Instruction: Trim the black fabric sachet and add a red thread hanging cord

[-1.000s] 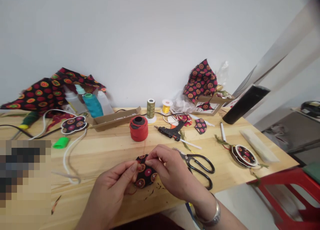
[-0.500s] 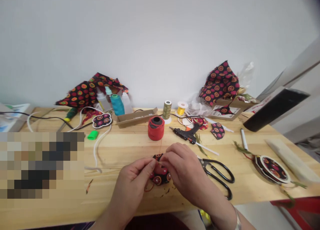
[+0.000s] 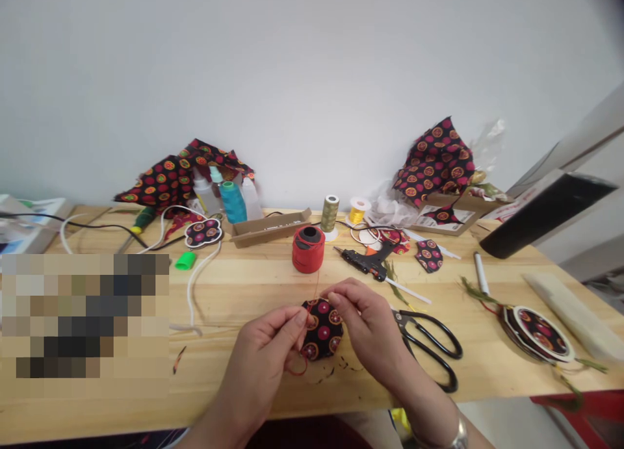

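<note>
A small round black patterned fabric piece (image 3: 322, 329) with pink and orange circles lies on the wooden table, held between my hands. My left hand (image 3: 266, 348) pinches its left edge, with a loop of red thread hanging below the fingers. My right hand (image 3: 363, 325) rests its fingertips on the upper right edge. A thin red thread rises from the piece towards the red thread spool (image 3: 309, 249) standing a little beyond my hands. Black-handled scissors (image 3: 429, 345) lie just right of my right hand.
A hot glue gun (image 3: 365, 262), thread spools, and several plastic bottles (image 3: 233, 202) stand along the back of the wooden table (image 3: 229, 384). Patterned cloth (image 3: 433, 166) is piled at the back. A finished round fabric ornament (image 3: 539, 334) lies at the right, and a blurred area covers the left front.
My hands have drawn slightly apart, showing more of the fabric piece. The whole view has swung left, so the table items sit further right than a second ago.
</note>
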Demonstrator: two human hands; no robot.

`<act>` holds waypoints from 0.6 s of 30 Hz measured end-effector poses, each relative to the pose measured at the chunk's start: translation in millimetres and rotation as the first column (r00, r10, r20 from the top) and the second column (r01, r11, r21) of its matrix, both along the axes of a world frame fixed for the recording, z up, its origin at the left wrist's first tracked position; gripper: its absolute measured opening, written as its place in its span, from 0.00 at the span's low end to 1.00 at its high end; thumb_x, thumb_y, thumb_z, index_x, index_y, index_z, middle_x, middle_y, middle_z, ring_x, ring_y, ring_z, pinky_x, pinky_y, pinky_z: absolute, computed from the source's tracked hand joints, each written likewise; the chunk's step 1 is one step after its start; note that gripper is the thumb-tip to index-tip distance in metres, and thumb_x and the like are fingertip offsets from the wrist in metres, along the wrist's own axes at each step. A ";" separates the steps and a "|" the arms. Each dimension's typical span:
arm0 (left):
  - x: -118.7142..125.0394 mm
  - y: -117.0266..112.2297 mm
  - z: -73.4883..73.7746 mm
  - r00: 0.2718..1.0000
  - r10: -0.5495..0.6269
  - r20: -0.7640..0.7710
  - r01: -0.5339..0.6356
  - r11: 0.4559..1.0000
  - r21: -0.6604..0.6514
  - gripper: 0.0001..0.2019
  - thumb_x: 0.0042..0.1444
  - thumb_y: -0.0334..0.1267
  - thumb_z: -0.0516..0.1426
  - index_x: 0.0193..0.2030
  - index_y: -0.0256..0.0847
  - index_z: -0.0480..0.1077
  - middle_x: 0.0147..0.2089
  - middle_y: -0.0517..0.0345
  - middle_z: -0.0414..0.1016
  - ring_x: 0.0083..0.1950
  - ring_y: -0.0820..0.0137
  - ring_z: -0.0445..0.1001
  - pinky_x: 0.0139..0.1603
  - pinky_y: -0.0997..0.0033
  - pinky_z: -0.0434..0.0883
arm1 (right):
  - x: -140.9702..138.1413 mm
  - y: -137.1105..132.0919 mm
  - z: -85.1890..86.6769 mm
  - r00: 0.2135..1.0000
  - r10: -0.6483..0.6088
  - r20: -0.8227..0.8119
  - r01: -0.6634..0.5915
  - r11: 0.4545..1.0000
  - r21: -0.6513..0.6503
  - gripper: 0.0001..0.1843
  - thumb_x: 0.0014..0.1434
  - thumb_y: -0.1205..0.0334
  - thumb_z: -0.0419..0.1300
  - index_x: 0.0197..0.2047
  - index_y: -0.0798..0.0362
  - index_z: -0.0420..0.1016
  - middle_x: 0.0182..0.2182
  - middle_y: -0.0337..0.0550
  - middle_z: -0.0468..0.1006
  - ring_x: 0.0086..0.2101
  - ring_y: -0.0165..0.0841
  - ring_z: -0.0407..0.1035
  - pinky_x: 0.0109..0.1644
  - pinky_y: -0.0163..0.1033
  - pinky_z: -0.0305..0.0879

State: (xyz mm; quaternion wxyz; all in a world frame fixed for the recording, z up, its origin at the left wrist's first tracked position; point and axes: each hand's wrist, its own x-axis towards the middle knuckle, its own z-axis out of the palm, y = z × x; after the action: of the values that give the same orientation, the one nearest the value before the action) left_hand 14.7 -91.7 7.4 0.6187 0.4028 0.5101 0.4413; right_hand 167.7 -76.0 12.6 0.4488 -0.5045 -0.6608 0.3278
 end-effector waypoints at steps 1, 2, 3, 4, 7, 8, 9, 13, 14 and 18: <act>-0.1 0.4 -0.1 1.000 0.000 0.007 0.000 1.000 -0.005 0.12 0.51 0.43 0.60 0.25 0.36 0.72 0.20 0.67 0.58 0.20 0.79 0.52 0.18 0.81 0.53 | 0.0 -0.3 -0.2 0.999 0.002 -0.047 -0.005 0.999 -0.053 0.09 0.59 0.66 0.54 0.32 0.54 0.76 0.29 0.41 0.75 0.32 0.30 0.69 0.37 0.35 0.64; -0.2 0.7 -0.4 1.000 -0.003 0.004 0.003 1.000 -0.006 0.12 0.51 0.43 0.60 0.25 0.37 0.71 0.20 0.67 0.58 0.20 0.79 0.52 0.18 0.81 0.53 | -0.4 -0.7 0.1 0.995 0.002 -0.095 -0.013 0.994 -0.113 0.08 0.58 0.66 0.56 0.31 0.54 0.76 0.28 0.40 0.75 0.31 0.30 0.69 0.36 0.34 0.65; -0.4 0.9 -0.7 1.000 -0.008 -0.006 0.008 1.000 -0.001 0.12 0.51 0.43 0.60 0.25 0.37 0.71 0.20 0.67 0.58 0.20 0.79 0.52 0.19 0.81 0.54 | -1.1 -0.9 0.8 0.989 0.000 -0.145 -0.027 0.983 -0.180 0.07 0.56 0.65 0.57 0.31 0.54 0.77 0.27 0.40 0.76 0.30 0.30 0.69 0.35 0.34 0.65; -0.7 0.8 -1.1 1.000 -0.013 -0.022 0.013 1.000 0.007 0.12 0.52 0.44 0.59 0.24 0.37 0.71 0.20 0.67 0.59 0.21 0.78 0.53 0.19 0.81 0.54 | -2.1 -1.0 1.7 0.980 -0.001 -0.199 -0.049 0.968 -0.248 0.06 0.55 0.63 0.59 0.31 0.54 0.77 0.26 0.39 0.76 0.29 0.30 0.69 0.33 0.34 0.65; -1.3 -0.2 -2.1 0.996 -0.028 -0.082 0.031 0.999 0.033 0.13 0.53 0.44 0.58 0.22 0.38 0.70 0.20 0.65 0.60 0.23 0.76 0.56 0.21 0.79 0.58 | -6.4 0.2 4.0 0.939 -0.025 -0.344 -0.117 0.915 -0.386 0.06 0.51 0.61 0.61 0.30 0.55 0.76 0.25 0.39 0.77 0.26 0.29 0.69 0.29 0.33 0.65; -1.4 -0.7 -2.2 0.995 -0.034 -0.097 0.038 0.999 0.037 0.13 0.53 0.44 0.58 0.22 0.38 0.70 0.21 0.64 0.61 0.24 0.75 0.57 0.22 0.79 0.59 | -7.9 0.9 4.4 0.928 -0.032 -0.370 -0.128 0.908 -0.399 0.06 0.49 0.61 0.62 0.30 0.55 0.76 0.24 0.39 0.77 0.25 0.29 0.68 0.28 0.33 0.65; -1.4 -1.0 -2.0 0.993 -0.032 -0.112 0.037 0.998 0.044 0.13 0.53 0.44 0.58 0.23 0.38 0.70 0.21 0.63 0.63 0.25 0.74 0.59 0.23 0.79 0.60 | -9.2 1.7 4.5 0.923 -0.035 -0.384 -0.133 0.906 -0.401 0.06 0.48 0.61 0.63 0.29 0.55 0.75 0.23 0.38 0.77 0.24 0.28 0.68 0.28 0.33 0.64; -1.6 -0.8 -0.2 0.991 -0.039 -0.126 0.048 0.996 0.071 0.13 0.53 0.43 0.58 0.22 0.39 0.73 0.20 0.63 0.65 0.22 0.75 0.59 0.21 0.78 0.60 | -11.6 2.4 4.5 0.934 -0.001 -0.356 -0.126 0.934 -0.334 0.05 0.49 0.63 0.63 0.24 0.55 0.73 0.20 0.36 0.73 0.21 0.26 0.64 0.25 0.31 0.61; -1.9 -0.1 0.4 0.992 -0.034 -0.119 0.043 0.997 0.067 0.12 0.53 0.42 0.58 0.23 0.39 0.74 0.19 0.63 0.64 0.21 0.76 0.57 0.20 0.79 0.58 | -11.1 1.5 5.0 0.944 0.021 -0.331 -0.123 0.949 -0.290 0.06 0.50 0.64 0.62 0.24 0.55 0.72 0.20 0.36 0.72 0.21 0.26 0.64 0.26 0.32 0.62; -3.4 4.0 2.4 0.996 0.037 -0.084 -0.035 0.999 0.019 0.09 0.50 0.42 0.60 0.28 0.39 0.77 0.14 0.67 0.58 0.18 0.77 0.52 0.17 0.80 0.54 | -5.2 -5.4 8.9 0.966 0.187 -0.181 -0.205 0.975 -0.090 0.06 0.52 0.69 0.63 0.25 0.53 0.76 0.26 0.37 0.70 0.29 0.27 0.66 0.34 0.33 0.65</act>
State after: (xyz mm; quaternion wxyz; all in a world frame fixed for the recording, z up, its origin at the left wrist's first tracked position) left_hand 11.3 -87.7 9.8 0.5849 0.4173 0.5391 0.4395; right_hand 162.5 -81.5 21.5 0.4413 -0.4301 -0.6477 0.4481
